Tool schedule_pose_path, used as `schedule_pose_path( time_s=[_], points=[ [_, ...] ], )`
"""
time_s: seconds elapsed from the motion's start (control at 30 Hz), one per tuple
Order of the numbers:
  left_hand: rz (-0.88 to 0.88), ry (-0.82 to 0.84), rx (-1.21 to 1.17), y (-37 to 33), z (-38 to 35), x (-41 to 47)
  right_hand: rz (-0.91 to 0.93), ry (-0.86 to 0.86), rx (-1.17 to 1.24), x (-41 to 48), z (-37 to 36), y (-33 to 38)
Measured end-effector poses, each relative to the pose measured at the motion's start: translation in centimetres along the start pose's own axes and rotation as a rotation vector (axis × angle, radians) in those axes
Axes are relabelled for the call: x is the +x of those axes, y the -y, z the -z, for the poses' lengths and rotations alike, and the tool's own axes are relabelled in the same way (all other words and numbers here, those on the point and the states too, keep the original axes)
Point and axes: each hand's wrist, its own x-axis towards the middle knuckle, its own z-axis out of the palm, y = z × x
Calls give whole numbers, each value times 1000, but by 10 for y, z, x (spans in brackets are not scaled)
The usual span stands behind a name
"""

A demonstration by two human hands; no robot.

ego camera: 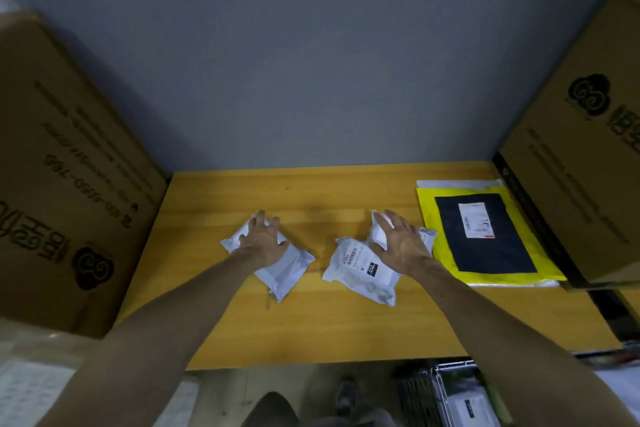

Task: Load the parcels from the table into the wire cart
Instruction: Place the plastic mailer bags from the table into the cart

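Observation:
Two white poly-bag parcels lie on the wooden table (311, 329). My left hand (264, 241) lies with spread fingers on top of the left white parcel (285, 270). My right hand (403, 244) lies with spread fingers over a small white parcel (378, 230), which overlaps a larger white parcel with a printed label (360, 270). At the right, a black parcel with a white label (485, 236) rests on a flat yellow mailer (427, 215). The wire cart (440, 388) stands below the table's near edge, with a parcel inside.
Big cardboard boxes flank the table: one at the left (69, 166), one at the right (581, 149). A grey wall (311, 62) backs the table. My shoes and the floor show below the near edge.

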Motion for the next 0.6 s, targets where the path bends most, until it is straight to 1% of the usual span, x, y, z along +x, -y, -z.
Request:
schedule_pose_path(
  time_s=[0.13, 0.3, 0.4, 0.47, 0.6],
  points=[
    [77, 105, -36, 2, -27, 12, 61, 111, -28, 9, -28, -11],
    [129, 119, -59, 13, -61, 35, 145, 251, -153, 19, -69, -21],
    [177, 108, -63, 18, -74, 52, 147, 322, -235, 29, -90, -29],
    [207, 105, -78, 23, -76, 67, 161, 342, -269, 34, -104, -29],
    [243, 124, -145, 33, -88, 100, 166, 318, -318, 47, -120, -25]
  ],
)
